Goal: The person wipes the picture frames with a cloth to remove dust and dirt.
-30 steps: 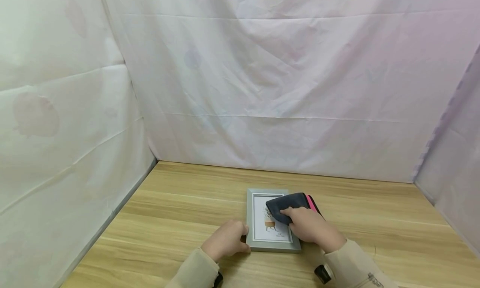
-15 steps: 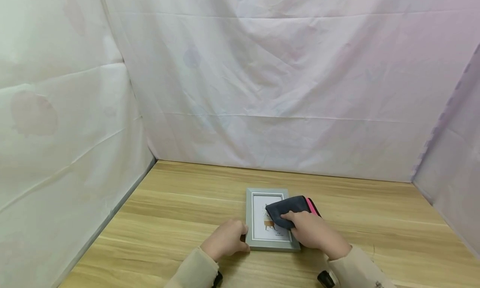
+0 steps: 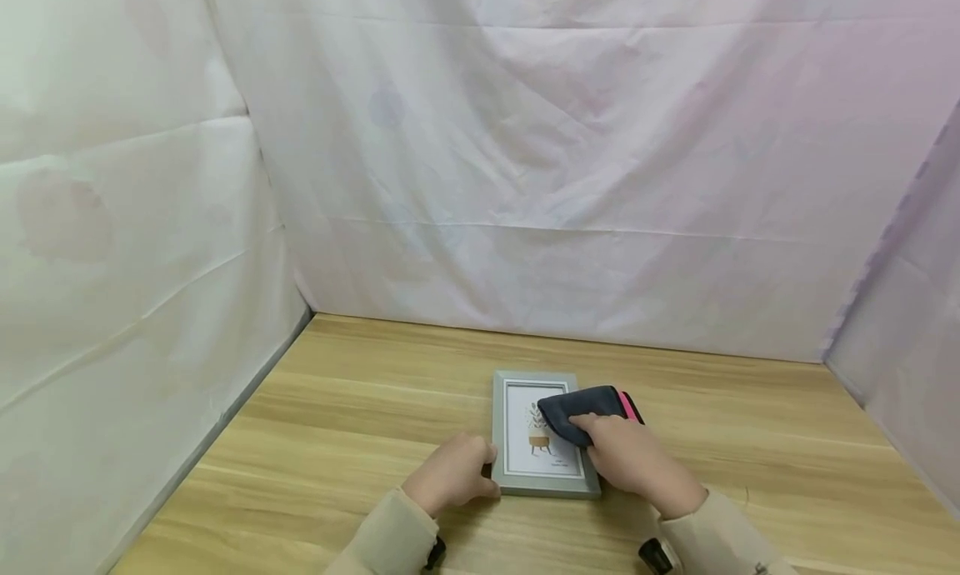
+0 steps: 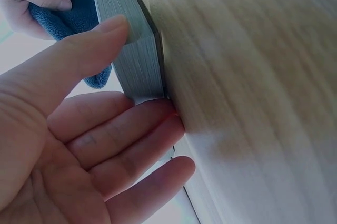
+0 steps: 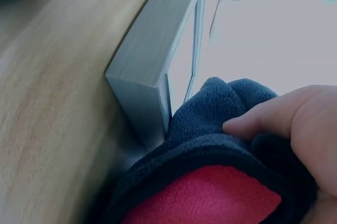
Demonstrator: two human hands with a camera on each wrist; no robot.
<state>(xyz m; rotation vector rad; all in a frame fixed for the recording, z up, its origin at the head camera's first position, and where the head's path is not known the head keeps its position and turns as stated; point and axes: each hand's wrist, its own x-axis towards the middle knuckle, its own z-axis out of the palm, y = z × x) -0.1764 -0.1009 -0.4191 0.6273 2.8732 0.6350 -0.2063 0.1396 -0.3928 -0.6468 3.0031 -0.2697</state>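
Note:
A grey picture frame (image 3: 546,486) with a potted-plant picture lies flat on the wooden table. At its lower left corner, my left hand (image 3: 453,473) holds the frame, with the thumb (image 4: 108,37) on the near side and the fingers along the left side. My right hand (image 3: 628,452) grips a folded cloth (image 3: 581,410), dark blue-grey with a pink side showing. The cloth rests on the right part of the picture and hangs past the frame's right edge. In the right wrist view, the thumb presses on the fluffy cloth (image 5: 205,111).
The wooden tabletop (image 3: 360,392) extends on both sides of the frame. A pale fabric curtain (image 3: 525,183) rises along the back edge, with similar fabric at the left (image 3: 135,250) and the right (image 3: 915,308).
My right hand has shifted the cloth by small amounts over the picture, first nearer, then slightly away and to the right. The left hand and frame stay together in place.

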